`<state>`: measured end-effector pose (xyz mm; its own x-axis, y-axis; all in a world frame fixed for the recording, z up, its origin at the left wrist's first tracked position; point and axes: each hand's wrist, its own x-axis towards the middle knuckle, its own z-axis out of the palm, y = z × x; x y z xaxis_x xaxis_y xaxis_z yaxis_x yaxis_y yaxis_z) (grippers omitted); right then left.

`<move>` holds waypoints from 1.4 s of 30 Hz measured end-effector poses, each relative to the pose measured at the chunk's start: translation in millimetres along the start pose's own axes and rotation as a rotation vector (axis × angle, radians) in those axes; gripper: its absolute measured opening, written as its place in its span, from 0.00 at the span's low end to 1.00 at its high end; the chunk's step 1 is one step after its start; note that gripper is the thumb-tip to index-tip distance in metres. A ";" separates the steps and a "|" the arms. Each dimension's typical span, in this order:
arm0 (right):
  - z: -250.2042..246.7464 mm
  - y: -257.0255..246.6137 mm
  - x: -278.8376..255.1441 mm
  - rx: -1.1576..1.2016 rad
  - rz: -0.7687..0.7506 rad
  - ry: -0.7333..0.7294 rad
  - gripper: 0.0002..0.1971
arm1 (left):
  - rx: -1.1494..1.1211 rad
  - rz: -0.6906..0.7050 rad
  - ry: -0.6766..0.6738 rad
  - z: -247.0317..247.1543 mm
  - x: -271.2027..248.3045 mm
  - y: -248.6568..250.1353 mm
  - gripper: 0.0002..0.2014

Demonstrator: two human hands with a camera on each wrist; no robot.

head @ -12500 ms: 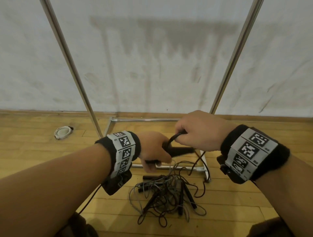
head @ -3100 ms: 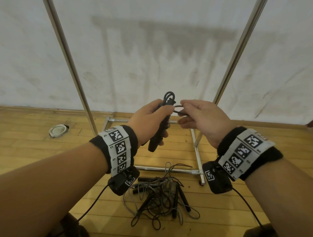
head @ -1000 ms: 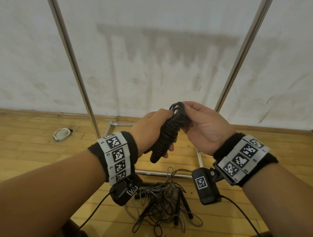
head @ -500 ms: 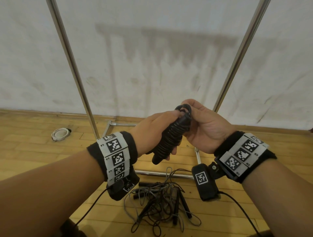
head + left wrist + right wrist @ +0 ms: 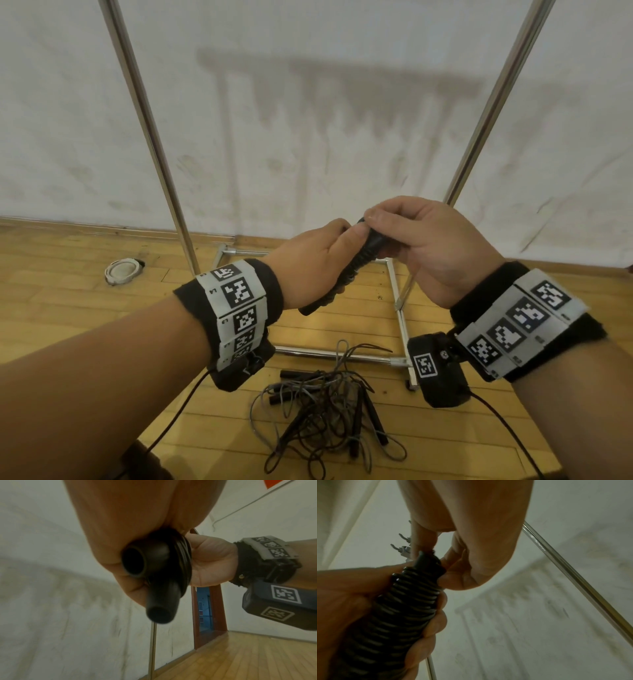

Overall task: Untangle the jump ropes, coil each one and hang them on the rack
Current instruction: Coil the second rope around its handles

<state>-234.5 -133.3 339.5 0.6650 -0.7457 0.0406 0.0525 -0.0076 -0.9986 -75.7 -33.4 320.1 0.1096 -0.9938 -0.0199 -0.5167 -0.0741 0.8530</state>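
A black jump rope [image 5: 352,265] is wound in tight turns round its two handles [image 5: 154,577], forming a short bundle [image 5: 399,609]. My left hand [image 5: 315,260] grips the bundle round its middle at chest height. My right hand [image 5: 421,240] pinches the bundle's top end [image 5: 428,559] with fingertips and thumb. On the floor below lies a tangled pile of black and grey jump ropes [image 5: 325,411] with several handles. The rack's two chrome uprights [image 5: 150,137] rise behind my hands, and its hooks [image 5: 402,543] show at the top in the right wrist view.
The rack's base frame [image 5: 400,308] lies on the wooden floor just behind the pile. A white round fitting [image 5: 121,270] sits in the floor at the left. A stained white wall closes the back. A doorway [image 5: 205,609] shows in the left wrist view.
The loose loop at the bundle's top is gone from sight. My right hand has turned over the top end and now pinches it from above; the left hand keeps its grip.
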 end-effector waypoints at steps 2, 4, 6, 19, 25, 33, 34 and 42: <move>3.5 2.4 1.2 -0.046 -0.035 0.074 0.15 | 0.067 0.016 0.000 1.6 1.1 0.9 0.20; 5.0 4.2 2.0 -0.092 -0.041 0.118 0.08 | 0.150 0.048 0.017 2.9 1.1 0.1 0.17; 4.9 5.9 2.4 -0.101 -0.024 0.132 0.07 | 0.214 0.089 0.044 3.6 0.5 -1.7 0.14; -17.0 -3.4 3.1 -0.451 -0.144 -0.213 0.09 | 0.345 0.128 0.117 -2.3 -0.5 -5.7 0.16; -14.7 0.4 4.0 -0.610 -0.191 -0.152 0.06 | 0.369 0.108 0.060 -2.6 -0.7 -6.3 0.15; -1.6 8.6 5.7 -0.782 -0.150 -0.065 0.08 | 0.323 0.019 -0.052 3.2 6.2 -5.9 0.12; -1.1 8.0 5.8 -0.775 -0.139 -0.069 0.08 | 0.359 0.024 -0.050 5.3 6.9 -5.5 0.11; 8.2 11.2 7.7 -0.568 -0.003 0.041 0.17 | 0.606 0.061 0.056 15.0 9.6 -16.1 0.11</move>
<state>-222.7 -133.7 329.0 0.6352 -0.7704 0.0540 -0.3617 -0.3586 -0.8606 -79.1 -43.0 298.3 0.1003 -0.9931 0.0615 -0.9128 -0.0672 0.4028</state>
